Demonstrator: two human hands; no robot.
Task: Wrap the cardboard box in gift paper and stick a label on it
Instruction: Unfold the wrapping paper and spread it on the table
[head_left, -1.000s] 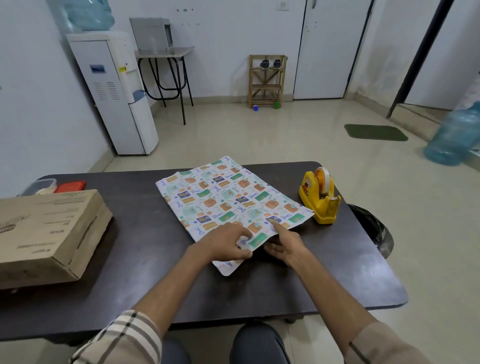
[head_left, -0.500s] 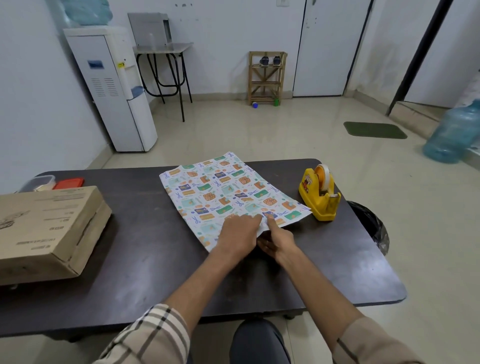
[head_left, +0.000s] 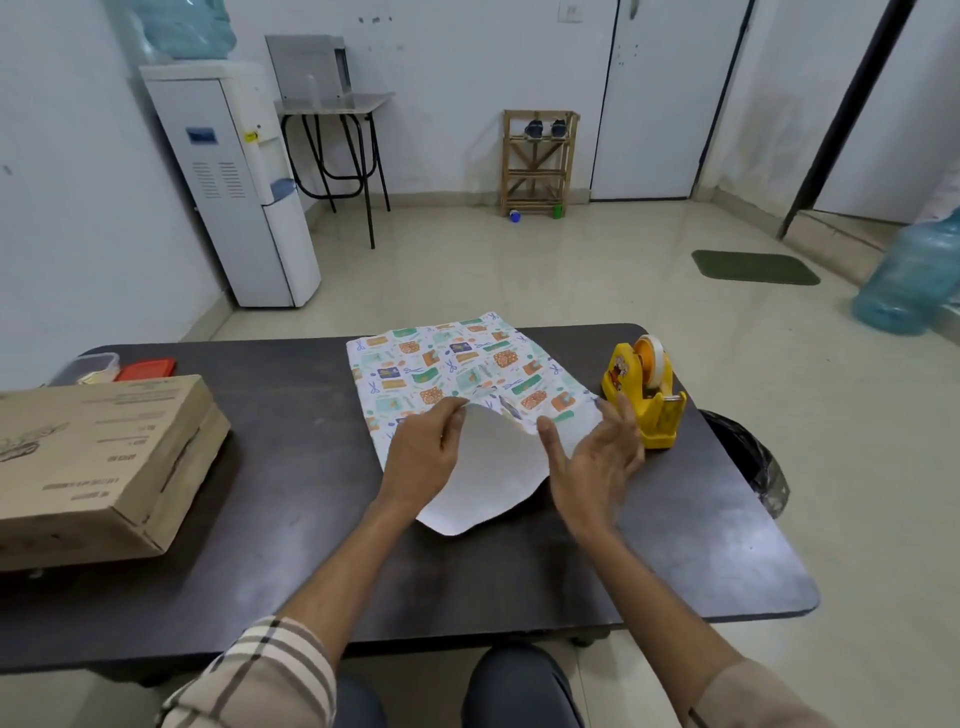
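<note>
A folded sheet of patterned gift paper (head_left: 457, 364) lies on the dark table (head_left: 291, 545), a little right of the middle. Its near flap is lifted and turned back, showing the plain white underside (head_left: 493, 478). My left hand (head_left: 421, 457) pinches the upper edge of that flap between thumb and fingers. Beside the flap on the right, my right hand (head_left: 592, 457) is spread with straight fingers, its thumb against the paper. The brown cardboard box (head_left: 93, 457) lies flat at the table's left end, apart from both hands.
A yellow tape dispenser (head_left: 644, 400) stands just behind my right hand. A clear tub (head_left: 88, 366) and a red lid (head_left: 145, 370) sit behind the box. A black bin bag (head_left: 748, 462) hangs past the right edge. A water cooler (head_left: 234, 182) stands by the wall.
The paper has shifted farther back on the table. My left hand has lifted the near flap and turned up its white underside. My right hand has opened and moved right toward the dispenser.
</note>
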